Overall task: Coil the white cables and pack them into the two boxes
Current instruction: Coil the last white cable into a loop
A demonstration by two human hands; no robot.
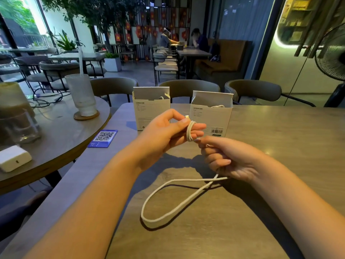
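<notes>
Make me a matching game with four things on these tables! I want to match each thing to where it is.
Things:
1. white braided cable
2. blue QR code card
3. ribbed frosted glass with straw
4. white cardboard box with barcode

Places:
A. on a round wooden coaster
B. wound round the left hand's fingers
C. flat at the grey table's left edge
D. standing open behind the hands, on the right

Pairs: 1-B, 2-C, 3-A, 4-D

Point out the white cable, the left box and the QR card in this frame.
white cable [190, 130], head view: turns wound round the left hand's fingers.
left box [151, 114], head view: middle of its front face.
QR card [103, 138], head view: centre of the blue card.
</notes>
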